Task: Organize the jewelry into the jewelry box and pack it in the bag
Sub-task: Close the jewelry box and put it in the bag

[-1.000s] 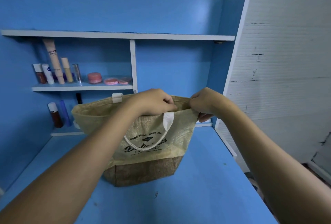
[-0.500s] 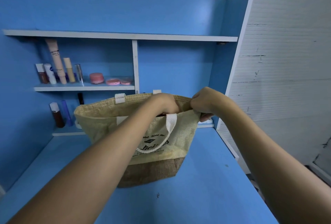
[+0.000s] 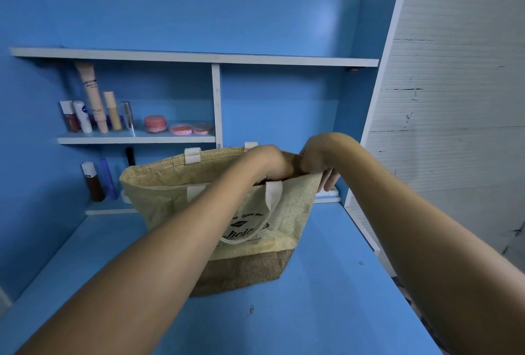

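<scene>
The blue desk (image 3: 326, 312) carries the woven bag (image 3: 170, 198), standing near its far middle, mouth open. It looks soft and light, likely to sag, so the stiff rim or white handles suit gripping best. The right hand (image 3: 318, 161) pinches the rim's right end. The left hand (image 3: 267, 164) reaches inside; I cannot tell its fingers' state.

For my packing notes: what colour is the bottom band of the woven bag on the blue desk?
The woven jute bag's bottom band is darker brown; head view.
</scene>
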Tool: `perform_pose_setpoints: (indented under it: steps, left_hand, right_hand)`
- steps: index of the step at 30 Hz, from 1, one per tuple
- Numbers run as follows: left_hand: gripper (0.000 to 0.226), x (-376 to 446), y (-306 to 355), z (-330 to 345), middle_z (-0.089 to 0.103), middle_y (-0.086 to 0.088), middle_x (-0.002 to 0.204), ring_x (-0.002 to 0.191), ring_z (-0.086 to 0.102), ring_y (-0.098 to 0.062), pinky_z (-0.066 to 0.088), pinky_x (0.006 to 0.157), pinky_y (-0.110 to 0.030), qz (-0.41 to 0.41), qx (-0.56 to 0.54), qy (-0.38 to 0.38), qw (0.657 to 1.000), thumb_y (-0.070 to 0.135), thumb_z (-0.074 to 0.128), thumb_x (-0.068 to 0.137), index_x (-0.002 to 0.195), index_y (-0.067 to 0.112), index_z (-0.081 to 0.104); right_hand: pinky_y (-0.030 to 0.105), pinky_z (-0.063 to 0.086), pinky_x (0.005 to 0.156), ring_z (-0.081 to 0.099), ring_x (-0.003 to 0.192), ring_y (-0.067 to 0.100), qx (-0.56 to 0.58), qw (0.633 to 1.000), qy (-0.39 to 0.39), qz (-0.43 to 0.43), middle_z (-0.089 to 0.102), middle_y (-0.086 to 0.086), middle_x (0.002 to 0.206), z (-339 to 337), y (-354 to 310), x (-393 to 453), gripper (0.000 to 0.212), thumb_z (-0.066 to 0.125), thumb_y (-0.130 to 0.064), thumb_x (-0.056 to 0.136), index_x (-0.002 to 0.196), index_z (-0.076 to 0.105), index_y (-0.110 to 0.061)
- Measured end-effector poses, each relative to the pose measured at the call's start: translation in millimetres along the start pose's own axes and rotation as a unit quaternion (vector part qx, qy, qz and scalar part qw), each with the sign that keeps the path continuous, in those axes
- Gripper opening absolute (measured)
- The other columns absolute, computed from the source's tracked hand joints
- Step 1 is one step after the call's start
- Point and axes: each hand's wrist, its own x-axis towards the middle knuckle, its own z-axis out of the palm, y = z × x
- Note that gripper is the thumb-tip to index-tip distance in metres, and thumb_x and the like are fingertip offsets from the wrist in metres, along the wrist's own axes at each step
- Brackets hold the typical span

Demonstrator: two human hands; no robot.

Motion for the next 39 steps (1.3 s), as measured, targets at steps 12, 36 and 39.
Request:
perform_pose_setpoints:
  steps: [12, 36, 39]
  left_hand:
    - [0.016, -5, -31, -12, 0.05, -0.004, 0.078, 0.058, 0.045, -0.015, 0.034, 0.044, -0.025, -0.051, 0.052, 0.047, 0.996, 0.021, 0.059, 0.089, 0.079, 0.009, 0.054]
    - [0.013, -68, -171, -60, 0.064, -0.004, 0.098, 0.097, 0.059, -0.024, 0.053, 0.082, -0.034, -0.176, 0.115, 0.196, 0.958, 0.028, 0.073, 0.083, 0.08, 0.018, 0.065]
    - [0.015, -70, -179, -57, 0.064, -0.006, 0.097, 0.097, 0.059, -0.026, 0.053, 0.081, -0.035, -0.187, 0.085, 0.209, 0.956, 0.027, 0.074, 0.082, 0.083, 0.014, 0.066]
  right_hand:
    - [0.032, 0.059, 0.088, 0.071, 0.081, 0.019, -0.019, 1.0, -0.012, 0.006, 0.069, 0.009, 0.093, 0, -1, -6, 0.032, 0.051, -0.017, 0.1, 0.123, 0.064, 0.001]
    - [0.035, 0.059, 0.088, 0.074, 0.09, 0.018, -0.007, 1.0, -0.007, 0.003, 0.076, 0.008, 0.095, 1, 6, 5, 0.031, 0.048, -0.017, 0.1, 0.116, 0.07, -0.003]
    - [0.034, 0.059, 0.087, 0.073, 0.093, 0.017, -0.011, 1.0, -0.014, -0.003, 0.076, 0.007, 0.098, 1, 6, 4, 0.029, 0.05, -0.016, 0.099, 0.118, 0.069, -0.004]
